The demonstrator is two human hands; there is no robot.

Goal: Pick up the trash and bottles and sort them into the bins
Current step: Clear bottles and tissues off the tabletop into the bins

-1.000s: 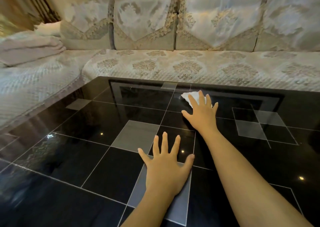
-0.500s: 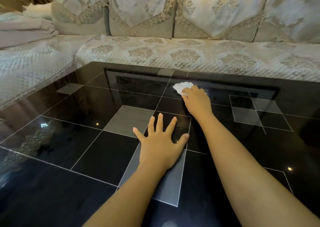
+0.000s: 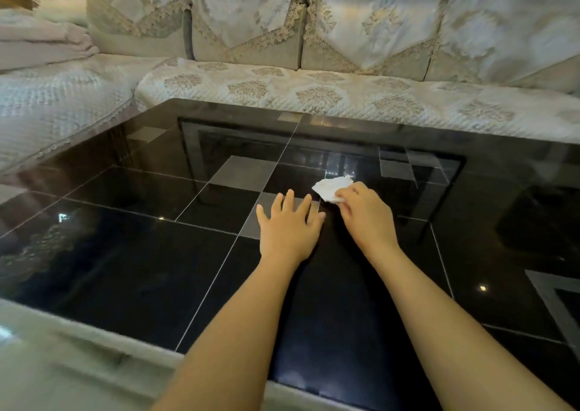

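The right hand (image 3: 364, 214) has its fingers curled round the near edge of a crumpled white tissue (image 3: 331, 188), pinching it; most of the wad juts out past the fingertips, over the glossy black desk (image 3: 125, 253). I cannot tell whether it is lifted clear or touching the glass. The left hand (image 3: 287, 225) lies flat just beside it, fingers spread and straight, palm pressed to the desk and holding nothing.

The tissue looks featherlight, soft and limp, likely to crush or tear rather than slip, so a gathered pinch at the bunched middle should carry it safely. No bins or bottles are in view. Beyond the desk stands a brocade sofa (image 3: 314, 93). No brand, label or writing can be read anywhere.
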